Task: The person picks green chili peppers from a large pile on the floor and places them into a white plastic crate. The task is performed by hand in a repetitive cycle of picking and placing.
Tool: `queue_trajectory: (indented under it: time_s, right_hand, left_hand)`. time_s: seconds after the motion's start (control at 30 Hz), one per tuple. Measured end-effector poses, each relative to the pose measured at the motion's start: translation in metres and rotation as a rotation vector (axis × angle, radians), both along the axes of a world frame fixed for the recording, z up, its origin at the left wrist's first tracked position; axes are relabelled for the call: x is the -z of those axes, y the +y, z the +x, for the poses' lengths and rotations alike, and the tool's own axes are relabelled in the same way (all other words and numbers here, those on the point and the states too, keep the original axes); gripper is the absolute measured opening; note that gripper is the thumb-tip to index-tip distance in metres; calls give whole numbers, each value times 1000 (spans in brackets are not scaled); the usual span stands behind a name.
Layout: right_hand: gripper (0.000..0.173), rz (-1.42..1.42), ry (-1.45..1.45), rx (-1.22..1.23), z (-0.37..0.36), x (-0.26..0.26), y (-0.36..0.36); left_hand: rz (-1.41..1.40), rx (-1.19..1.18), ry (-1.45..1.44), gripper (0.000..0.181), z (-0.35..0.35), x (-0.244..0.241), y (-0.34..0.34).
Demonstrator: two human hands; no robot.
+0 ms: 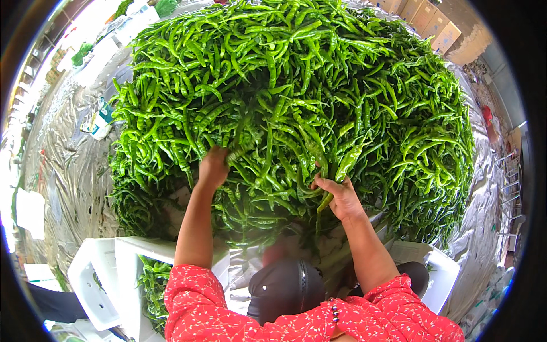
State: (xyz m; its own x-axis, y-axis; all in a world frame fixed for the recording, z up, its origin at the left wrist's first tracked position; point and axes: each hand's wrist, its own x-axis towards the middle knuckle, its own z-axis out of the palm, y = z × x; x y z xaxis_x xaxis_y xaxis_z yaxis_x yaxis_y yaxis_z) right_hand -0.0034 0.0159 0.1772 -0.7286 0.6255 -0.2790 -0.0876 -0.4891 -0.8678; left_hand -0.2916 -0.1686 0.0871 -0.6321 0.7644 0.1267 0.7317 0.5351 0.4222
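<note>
A large heap of long green chili peppers [273,107] spreads out before me on silvery plastic sheeting [77,171]. My right hand [337,194] holds several green peppers [348,162] at the near side of the heap, with thumb and fingers closed around them. My left hand [213,166] reaches into the left part of the pile; its fingertips are blurred and a pepper shows beside them, so whether it grips one is unclear. Below my left forearm, more green peppers [156,286] lie in a white plastic crate [128,265].
Another white container [442,273] stands at my lower right. Cardboard boxes [427,23] are at the upper right. A green and white packet [100,119] lies on the sheeting to the left. A dark-clothed limb [55,301] shows at the lower left edge.
</note>
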Motion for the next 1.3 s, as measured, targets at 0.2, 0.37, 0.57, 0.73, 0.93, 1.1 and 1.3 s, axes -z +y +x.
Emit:
queue_trajectory:
  time_s: [0.2,0.37,0.57,0.73,0.93,1.1,1.3]
  right_hand:
    - [44,-39,94,-82,-10,-7,-9]
    - [48,-5,136,-41,3,-23,10]
    - [34,-35,137,24,12,-26,14]
    - [27,-24,131,27,16,-25,15]
    - [28,-41,104,58,18,-19,23]
    - [28,-52,101,46,16,-18,28]
    - [26,-29,88,38,19,-14,35]
  left_hand:
    - [-225,-95,142,31,38,31,8]
    - [-38,195,374,29,32,-31,-1]
    - [-403,238,-170,25,34,-95,-38]
    - [-187,411,96,27,49,-90,-30]
    - [-106,558,163,28,64,-78,17]
    - [-97,679,198,33,75,-56,49]
    - [-103,689,276,32,89,-75,45]
